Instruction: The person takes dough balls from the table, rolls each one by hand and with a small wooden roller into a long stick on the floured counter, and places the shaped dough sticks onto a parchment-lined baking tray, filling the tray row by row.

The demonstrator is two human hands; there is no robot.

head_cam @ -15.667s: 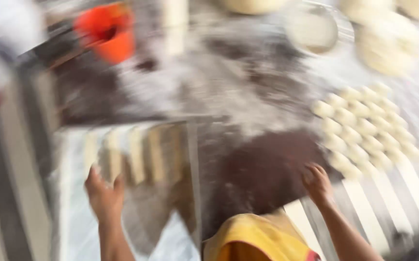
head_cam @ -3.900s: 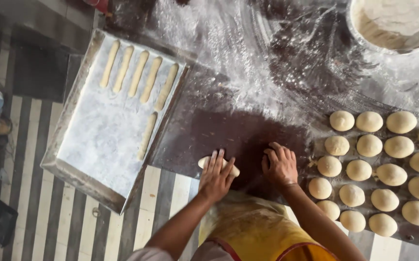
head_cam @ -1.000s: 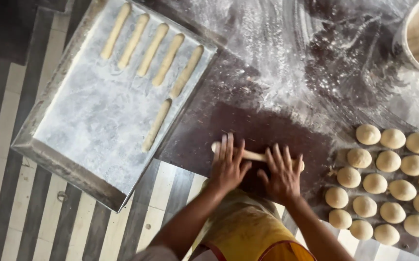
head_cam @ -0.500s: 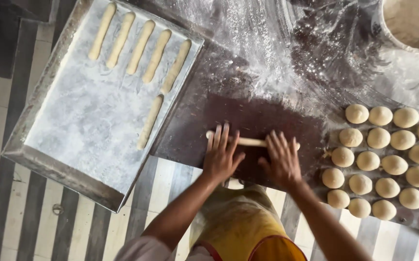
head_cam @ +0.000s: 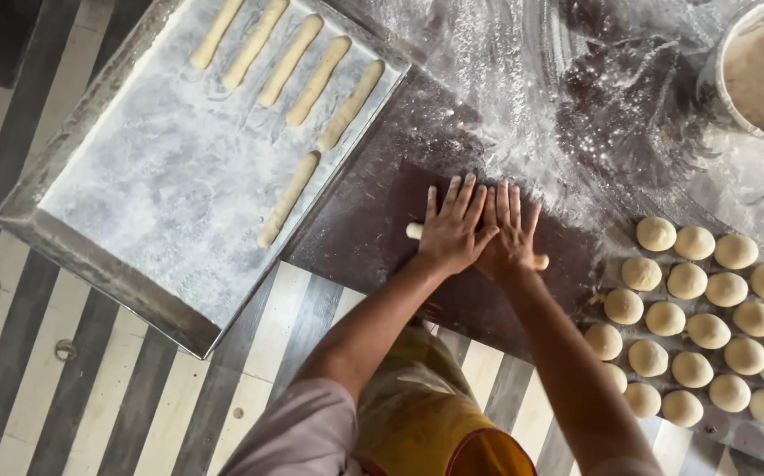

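Pale dough rope is pressed flat against the dark floured worktop under the left hand and right hand, fingers spread open, nothing gripped, so it rolls thinner. Left of the hands, finished sticks are laid on a floured tray; right, dough balls are ranked.

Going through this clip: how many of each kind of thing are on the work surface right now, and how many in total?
Dough sticks on the tray: 6
Dough stick under the left hand and right hand: 1
Dough balls: about 23, one cut by the frame edge
Floured tray: 1
Flour bowl: 1
Total: about 32
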